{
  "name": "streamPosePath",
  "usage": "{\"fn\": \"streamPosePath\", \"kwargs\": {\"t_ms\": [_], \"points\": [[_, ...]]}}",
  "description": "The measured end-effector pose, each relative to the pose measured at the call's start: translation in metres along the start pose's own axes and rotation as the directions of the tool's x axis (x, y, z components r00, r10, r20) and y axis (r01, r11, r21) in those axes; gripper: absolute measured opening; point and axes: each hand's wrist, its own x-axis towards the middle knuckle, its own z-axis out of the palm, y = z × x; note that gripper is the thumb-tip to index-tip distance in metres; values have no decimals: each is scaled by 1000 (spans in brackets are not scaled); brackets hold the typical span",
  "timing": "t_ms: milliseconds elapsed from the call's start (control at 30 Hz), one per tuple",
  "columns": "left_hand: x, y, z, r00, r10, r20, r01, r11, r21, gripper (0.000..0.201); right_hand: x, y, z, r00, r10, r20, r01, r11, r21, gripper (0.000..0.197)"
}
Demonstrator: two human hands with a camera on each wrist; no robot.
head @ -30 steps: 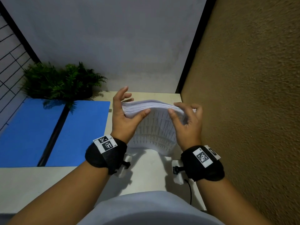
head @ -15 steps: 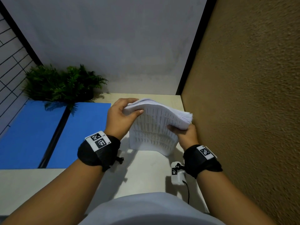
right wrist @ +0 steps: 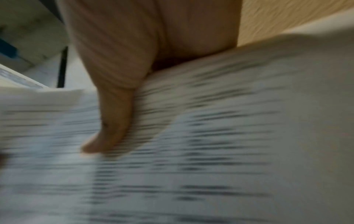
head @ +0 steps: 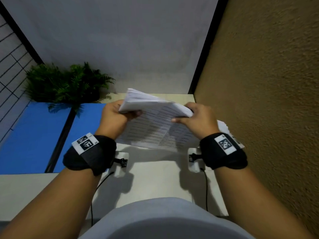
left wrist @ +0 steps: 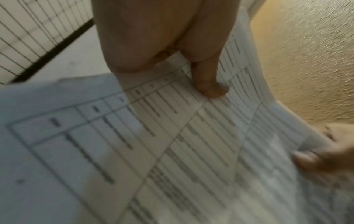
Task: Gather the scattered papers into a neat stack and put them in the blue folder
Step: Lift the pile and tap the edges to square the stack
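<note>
A thick stack of printed papers is held in the air above the pale table, tilted and bent. My left hand grips its left edge, thumb on the printed face. My right hand grips the right edge, thumb across the top sheet. The sheets show printed tables of text. The blue folder lies open flat on the table at the left, apart from both hands. The right wrist view is blurred.
A green potted fern stands at the far edge, overhanging the folder. A rough brown wall runs close along the right side. A grey wall closes the back. Cables hang from both wrist cameras.
The stack has turned and tilted between my hands; its left end rose and the right hand shifted from under the stack to grip its right edge.
</note>
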Motion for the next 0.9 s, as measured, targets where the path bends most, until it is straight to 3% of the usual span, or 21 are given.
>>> {"fn": "streamPosePath", "kwargs": {"t_ms": [67,133,167,233,300,333,367,433,500,567,767,900], "points": [[-1,-13,-13,998,-47,-42,43,995,-90,23,-2,27,-10,989,145,26,-145,989,1,39],[-2,-25,-24,995,-81,-62,71,986,-154,24,-7,48,-17,968,249,8,-246,949,197,33],[-3,-30,-27,993,-91,-71,77,981,-178,24,-10,57,-19,957,291,10,-275,892,358,31],[-6,-39,-30,990,-120,-75,98,965,-242,23,-15,73,-15,933,340,119,-333,693,640,44],[-8,-41,-28,984,-158,-86,125,945,-303,22,-21,80,1,909,324,263,-408,563,719,68],[-8,-45,-26,982,-168,-86,132,938,-321,20,-24,80,10,905,336,261,-413,549,727,76],[-9,-49,-23,981,-178,-81,142,934,-328,20,-26,81,21,909,361,206,-385,545,744,72],[-12,-55,-18,979,-190,-73,156,932,-328,31,-33,77,36,901,432,41,-315,586,746,43],[-17,-64,-13,973,-211,-90,170,927,-335,40,-42,75,47,902,432,-26,-277,623,731,34],[-24,-76,-10,963,-251,-104,203,919,-338,40,-52,79,54,902,432,-5,-293,621,727,33],[-50,-109,-7,934,-358,-21,341,904,-258,54,-71,93,54,835,534,132,-445,515,732,43],[-56,-121,-10,914,-405,-18,388,887,-252,80,-73,101,48,840,527,131,-405,448,797,51]]}}
